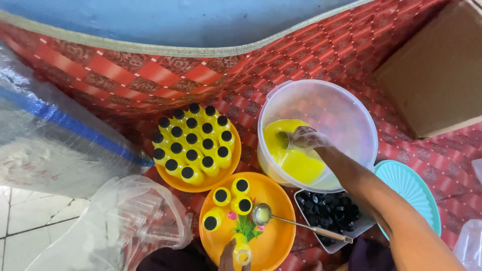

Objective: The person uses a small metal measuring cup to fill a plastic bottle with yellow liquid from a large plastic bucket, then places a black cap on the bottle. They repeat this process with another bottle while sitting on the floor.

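Right hand (pixel 307 137): it is inside the big clear tub (pixel 351 108), down in the yellow juice (pixel 296 160). Its fingers are closed round a small cup (pixel 284 140) that dips in the juice.
Tub: it sits on the red mat (pixel 150 75), toward the right side, tipped a bit. The juice fills only the low part.
Left hand (pixel 227 253): at the bottom edge of the view. Its fingers wrap round an open bottle (pixel 242 251) with some yellow juice in it. No cap is on it.
Near plate (pixel 273 236): orange, with a flower picture. The open bottle stands on it. Four capped bottles (pixel 232 198) stand at its far side. A metal ladle (pixel 281 221) lies across it, with its handle over the cap tray.
Far plate (pixel 173 180): orange, full of capped yellow bottles (pixel 193 143) with black caps, packed close.
Caps (pixel 326 211): black, in a white tray just below the tub.
Lid (pixel 409 188): teal, right of the tub, under the arm.
Bag (pixel 120 226): clear plastic, at the mat's left bottom corner.
Box (pixel 437 70): brown, at the top right corner.
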